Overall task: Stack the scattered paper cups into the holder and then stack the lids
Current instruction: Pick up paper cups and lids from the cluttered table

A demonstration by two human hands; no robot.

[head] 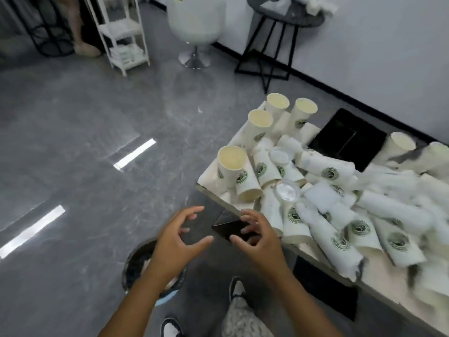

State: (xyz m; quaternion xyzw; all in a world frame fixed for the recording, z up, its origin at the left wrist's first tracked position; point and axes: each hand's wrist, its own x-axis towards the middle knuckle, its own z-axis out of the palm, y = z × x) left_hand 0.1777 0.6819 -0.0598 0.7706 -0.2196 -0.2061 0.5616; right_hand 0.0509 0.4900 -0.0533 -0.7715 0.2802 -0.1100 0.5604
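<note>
my left hand [178, 235] hangs over the floor, fingers spread and loosely bent, holding nothing. my right hand [255, 235] is just beside it, fingers curled about a small dark flat object [232, 230]; i judge that a light pinch, though blur leaves the contact uncertain. neither hand touches a cup. the paper cups [315, 188] lie in a heap on the table [213, 194] to my right, most on their sides, a few upright near the far-left corner; two clear lids [286, 190] sit among them. the black tray [345, 138] beyond may be the holder; i cannot confirm it.

judgement: stacking not begun. to do it well i would free the right hand first, take the upright cups at the near corner, and nest them mouth-up one at a time, leaving lids until last.

room, left to right: grey glossy floor [85, 142] with light strips, white shelf unit [121, 32], white chair [195, 23], black side table [279, 25], white wall. a round bin [138, 261] sits below my left forearm.
</note>
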